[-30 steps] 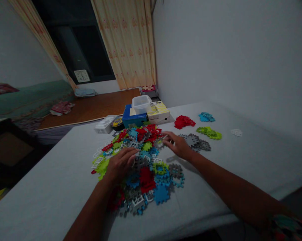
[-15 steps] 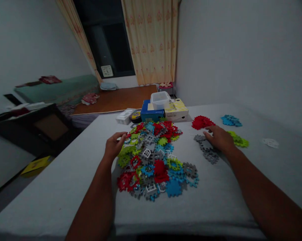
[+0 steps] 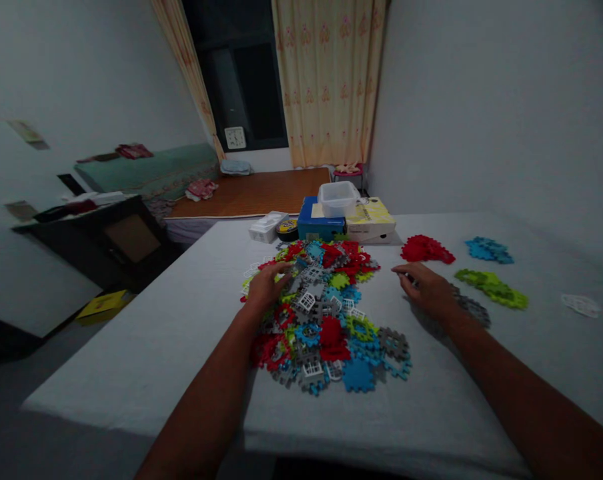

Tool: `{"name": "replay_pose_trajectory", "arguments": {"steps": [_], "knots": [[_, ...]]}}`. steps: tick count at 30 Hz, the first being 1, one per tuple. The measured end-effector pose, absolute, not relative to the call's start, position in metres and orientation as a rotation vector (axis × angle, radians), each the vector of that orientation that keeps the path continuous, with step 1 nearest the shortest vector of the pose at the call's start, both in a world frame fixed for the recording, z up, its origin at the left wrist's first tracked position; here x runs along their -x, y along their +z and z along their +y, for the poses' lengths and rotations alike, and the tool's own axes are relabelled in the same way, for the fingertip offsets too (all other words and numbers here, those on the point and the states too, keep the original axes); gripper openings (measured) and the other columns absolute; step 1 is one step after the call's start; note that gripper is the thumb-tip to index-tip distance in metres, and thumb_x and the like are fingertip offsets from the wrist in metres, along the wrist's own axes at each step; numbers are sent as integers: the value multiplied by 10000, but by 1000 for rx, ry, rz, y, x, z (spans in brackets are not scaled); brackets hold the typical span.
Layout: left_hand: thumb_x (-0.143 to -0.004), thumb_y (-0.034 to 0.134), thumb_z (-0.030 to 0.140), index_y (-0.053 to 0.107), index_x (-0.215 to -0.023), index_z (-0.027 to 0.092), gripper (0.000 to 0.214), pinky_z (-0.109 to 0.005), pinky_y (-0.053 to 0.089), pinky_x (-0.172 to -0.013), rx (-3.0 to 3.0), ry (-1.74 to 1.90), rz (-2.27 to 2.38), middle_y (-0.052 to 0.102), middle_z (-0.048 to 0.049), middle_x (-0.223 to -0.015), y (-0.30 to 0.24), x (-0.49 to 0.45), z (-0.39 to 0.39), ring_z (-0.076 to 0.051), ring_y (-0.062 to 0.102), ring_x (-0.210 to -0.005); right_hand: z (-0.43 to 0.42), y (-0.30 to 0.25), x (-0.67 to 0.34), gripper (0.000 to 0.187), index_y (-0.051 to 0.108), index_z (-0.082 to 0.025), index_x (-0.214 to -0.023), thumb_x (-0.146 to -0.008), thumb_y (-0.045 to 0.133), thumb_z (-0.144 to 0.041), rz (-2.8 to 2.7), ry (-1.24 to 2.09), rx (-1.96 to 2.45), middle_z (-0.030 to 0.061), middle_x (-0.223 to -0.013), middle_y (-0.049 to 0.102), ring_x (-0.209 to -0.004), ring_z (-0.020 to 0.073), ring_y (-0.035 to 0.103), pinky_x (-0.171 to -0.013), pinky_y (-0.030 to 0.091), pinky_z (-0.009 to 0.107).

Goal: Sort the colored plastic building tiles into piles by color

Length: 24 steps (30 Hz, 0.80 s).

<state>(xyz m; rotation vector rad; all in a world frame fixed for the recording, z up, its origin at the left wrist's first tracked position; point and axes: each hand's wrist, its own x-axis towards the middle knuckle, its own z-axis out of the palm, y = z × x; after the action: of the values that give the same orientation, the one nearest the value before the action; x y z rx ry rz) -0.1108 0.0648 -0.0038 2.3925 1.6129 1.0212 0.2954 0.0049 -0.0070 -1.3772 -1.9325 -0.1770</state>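
Observation:
A heap of mixed interlocking plastic pieces [image 3: 326, 313], red, blue, green, grey and white, lies on the white table [image 3: 171, 333]. My left hand [image 3: 266, 287] rests on the heap's far left part, fingers laid flat over the pieces. My right hand [image 3: 426, 288] lies palm down just right of the heap, fingers stretched toward it, partly covering a grey sorted pile [image 3: 474, 310]. Beyond it lie a red pile [image 3: 426, 249], a blue pile [image 3: 487, 249], a green pile [image 3: 491, 287] and a lone white piece [image 3: 580, 305].
At the table's far edge stand a blue box [image 3: 321, 227], a yellow-and-white box [image 3: 371, 220] with a clear plastic tub [image 3: 337, 198] on top, a small white box [image 3: 267, 227] and a round tin [image 3: 286, 229]. A dark cabinet [image 3: 126, 240] stands left of the table.
The view has swung left. My left hand moved from the heap's left edge onto its top. My right hand drew back from the grey pile toward the heap.

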Motion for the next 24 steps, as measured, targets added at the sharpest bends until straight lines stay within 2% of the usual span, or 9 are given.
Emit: {"name": "replay_pose_trajectory", "arguments": {"steps": [2,5,7,10,13,17,21,24], "knots": [[-865,615,291,708,-1107,257,261,-356,547,-832,-2310,1089,1733,752,-46,-1059,0,116,66,-209,697,-904,4,-8,-293,267,695,-200,-1067,-915,480,-248,-1967,-158,1343,80,-1023,715,-823,190,667,-746,521,316],[-853,619,312,688,-1127,249,290,-312,548,-771,-2140,1317,1779,757,-32,-950,9,124,67,-183,697,-835,3,-7,-287,270,697,-206,-1075,-924,481,-263,-1978,-115,1311,76,-1001,721,-768,179,666,-720,526,310],[-855,614,368,680,-1135,213,327,-291,556,-707,-2015,1430,1621,753,-43,-922,16,123,65,-174,695,-794,-1,-4,-278,267,693,-204,-1079,-933,483,-277,-1967,-68,1280,72,-970,726,-723,172,662,-688,527,304],[-858,619,431,699,-1096,174,359,-269,555,-608,-1981,1371,1270,754,-76,-966,25,108,53,-172,694,-764,-13,3,-254,253,676,-206,-1092,-961,479,-294,-1959,30,1166,68,-947,728,-745,169,670,-683,534,291],[-861,647,384,737,-1044,197,277,-272,565,-651,-2207,1186,989,757,-78,-962,31,85,34,-177,703,-819,-29,8,-227,276,620,-218,-1206,-983,482,-306,-2039,186,1015,74,-1037,716,-791,156,671,-700,545,276],[-904,609,327,745,-1060,227,230,-324,576,-794,-2430,999,760,760,-85,-988,32,60,14,-184,708,-903,-42,8,-206,430,472,-263,-1400,-979,525,-332,-2132,364,847,81,-1159,685,-767,137,655,-676,561,263],[-911,597,325,748,-1061,230,233,-337,583,-799,-2448,1000,682,764,-91,-971,29,50,9,-191,713,-901,-42,8,-204,359,572,-277,-1301,-948,594,-336,-2069,312,821,71,-1093,691,-825,158,656,-697,570,279],[-906,611,319,745,-1075,241,229,-331,589,-793,-2451,994,635,767,-81,-964,25,46,9,-188,719,-890,-42,9,-202,278,636,-257,-1197,-933,616,-343,-2023,308,827,82,-1077,685,-859,171,656,-642,559,265]]}}
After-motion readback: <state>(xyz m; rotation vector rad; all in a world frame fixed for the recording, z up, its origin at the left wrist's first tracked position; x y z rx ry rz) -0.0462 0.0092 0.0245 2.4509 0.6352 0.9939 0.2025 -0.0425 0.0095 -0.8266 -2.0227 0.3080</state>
